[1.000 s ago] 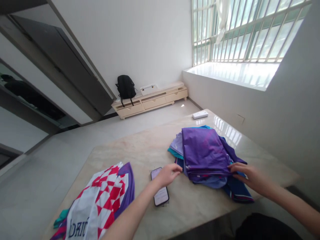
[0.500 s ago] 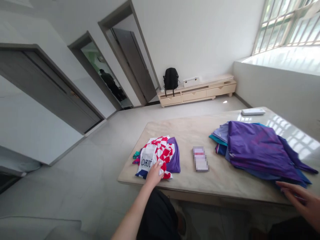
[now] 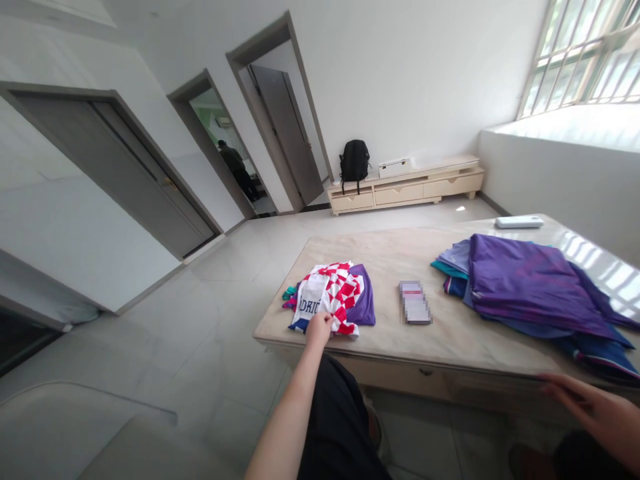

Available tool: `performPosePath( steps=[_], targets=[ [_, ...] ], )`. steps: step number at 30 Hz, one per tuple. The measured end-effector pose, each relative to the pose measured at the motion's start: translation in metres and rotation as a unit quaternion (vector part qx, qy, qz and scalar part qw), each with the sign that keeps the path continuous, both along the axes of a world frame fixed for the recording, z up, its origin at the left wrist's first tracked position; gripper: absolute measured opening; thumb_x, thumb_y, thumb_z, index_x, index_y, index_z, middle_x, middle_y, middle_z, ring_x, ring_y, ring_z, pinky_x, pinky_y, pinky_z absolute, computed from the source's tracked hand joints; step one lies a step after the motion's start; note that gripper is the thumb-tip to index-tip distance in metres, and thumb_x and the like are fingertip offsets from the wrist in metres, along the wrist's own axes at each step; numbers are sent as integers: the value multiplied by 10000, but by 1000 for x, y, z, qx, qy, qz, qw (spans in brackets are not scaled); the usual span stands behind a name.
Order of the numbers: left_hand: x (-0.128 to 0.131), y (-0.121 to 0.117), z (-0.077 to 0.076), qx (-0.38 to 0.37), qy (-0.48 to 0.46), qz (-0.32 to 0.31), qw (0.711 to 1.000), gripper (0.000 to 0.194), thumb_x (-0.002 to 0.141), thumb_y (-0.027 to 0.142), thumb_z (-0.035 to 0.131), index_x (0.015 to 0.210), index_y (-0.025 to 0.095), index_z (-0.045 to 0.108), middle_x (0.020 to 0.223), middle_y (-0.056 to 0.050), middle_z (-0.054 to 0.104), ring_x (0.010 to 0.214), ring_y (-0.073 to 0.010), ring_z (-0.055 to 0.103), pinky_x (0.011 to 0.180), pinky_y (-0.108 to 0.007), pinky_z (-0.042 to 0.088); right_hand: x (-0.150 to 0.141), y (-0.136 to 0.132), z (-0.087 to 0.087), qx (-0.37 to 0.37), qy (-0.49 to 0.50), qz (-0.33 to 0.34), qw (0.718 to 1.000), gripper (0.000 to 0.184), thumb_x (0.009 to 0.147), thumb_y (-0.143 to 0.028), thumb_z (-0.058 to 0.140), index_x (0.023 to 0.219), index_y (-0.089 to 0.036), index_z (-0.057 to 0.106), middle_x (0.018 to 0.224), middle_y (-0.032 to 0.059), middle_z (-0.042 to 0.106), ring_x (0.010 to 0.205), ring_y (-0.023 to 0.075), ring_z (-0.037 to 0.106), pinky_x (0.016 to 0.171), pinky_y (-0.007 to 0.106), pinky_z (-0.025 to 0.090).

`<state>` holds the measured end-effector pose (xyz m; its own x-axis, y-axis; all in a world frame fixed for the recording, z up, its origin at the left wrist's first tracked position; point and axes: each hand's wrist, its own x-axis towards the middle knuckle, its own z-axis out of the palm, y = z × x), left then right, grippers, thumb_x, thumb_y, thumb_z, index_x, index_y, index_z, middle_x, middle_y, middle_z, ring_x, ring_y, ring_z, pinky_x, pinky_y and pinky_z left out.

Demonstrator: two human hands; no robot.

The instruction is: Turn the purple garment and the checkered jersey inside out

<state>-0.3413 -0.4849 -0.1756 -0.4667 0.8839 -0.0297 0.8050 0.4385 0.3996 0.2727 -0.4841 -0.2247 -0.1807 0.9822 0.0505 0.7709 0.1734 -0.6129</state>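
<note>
On the near left part of the table lies a folded red-and-white checked jersey (image 3: 345,291) with dark lettering. My left hand (image 3: 319,328) is at its near edge, fingers curled together on the cloth. Purple fabric (image 3: 367,300) shows beneath and to the right of the jersey. My right hand (image 3: 595,410) hovers off the table's near edge at lower right, fingers stretched out, with nothing visible in it. Nearest to it is a pile of clothes topped by a purple garment (image 3: 525,283); blue garments stick out below.
A blurred-out flat box or packet (image 3: 415,303) lies between the two piles on the table (image 3: 360,347). A white oblong object (image 3: 519,222) sits at the far right. Behind are a low cabinet (image 3: 400,195) and a black backpack (image 3: 355,160). A person (image 3: 237,170) stands beyond a doorway.
My left hand has gone from lying spread on the jersey to curled fingers at its near edge. My right hand has come away from the purple pile. The view has shifted a little.
</note>
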Motion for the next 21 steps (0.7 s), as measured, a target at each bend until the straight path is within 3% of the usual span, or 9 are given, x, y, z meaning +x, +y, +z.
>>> performPosePath(
  steps=[6, 9, 13, 15, 17, 19, 21],
  targets=[
    [-10, 0, 14, 39, 16, 88, 995, 343, 990, 343, 651, 1279, 158, 629, 1309, -113, 635, 1141, -253, 650, 968, -474, 570, -34, -32, 9, -34, 50, 69, 996, 301, 800, -504, 671, 984, -340, 844, 976, 47, 824, 909, 351, 789, 748, 349, 638],
    [-4, -1, 26, 85, -4, 82, 993, 337, 992, 347, 649, 1267, 154, 633, 1275, -108, 650, 1108, -243, 663, 949, -462, 578, -40, -33, 4, -43, 67, 88, 993, 344, 794, -535, 679, 972, -296, 849, 954, 62, 825, 883, 346, 793, 734, 330, 643],
    [17, -10, 52, 194, -37, 31, 980, 316, 993, 355, 647, 1235, 152, 643, 1252, -101, 658, 1094, -235, 664, 946, -453, 577, -40, -24, -4, -78, 109, 65, 989, 445, 753, -603, 691, 984, -258, 851, 913, 90, 824, 836, 342, 795, 690, 328, 644],
    [45, -23, 64, 252, -61, -18, 965, 235, 1005, 324, 621, 1156, 151, 671, 1199, -94, 677, 1094, -236, 660, 974, -458, 559, -45, -24, -2, -116, 160, 50, 979, 462, 705, -618, 734, 957, -250, 853, 884, 103, 822, 837, 350, 793, 712, 346, 648],
    [90, -45, 70, 298, -96, -86, 946, 166, 1014, 231, 550, 1022, 166, 703, 1095, -92, 704, 1074, -244, 667, 1006, -455, 537, -61, -32, 4, -173, 239, 25, 955, 487, 659, -630, 776, 934, -235, 849, 876, 121, 819, 857, 362, 790, 746, 375, 652],
    [148, -77, 67, 317, -143, -173, 921, 224, 965, 130, 512, 920, 194, 722, 1003, -86, 726, 1019, -249, 693, 975, -425, 551, -85, -51, 14, -243, 342, -20, 908, 501, 678, -649, 774, 960, -239, 835, 950, 129, 820, 920, 357, 785, 777, 392, 650],
    [208, -114, 56, 305, -192, -270, 893, 175, 822, 80, 643, 807, 224, 740, 908, -47, 750, 904, -233, 718, 862, -362, 593, -113, -77, 24, -306, 443, -45, 842, 486, 777, -677, 696, 1027, -277, 809, 1086, 115, 806, 1013, 338, 770, 804, 404, 643]
  ],
)
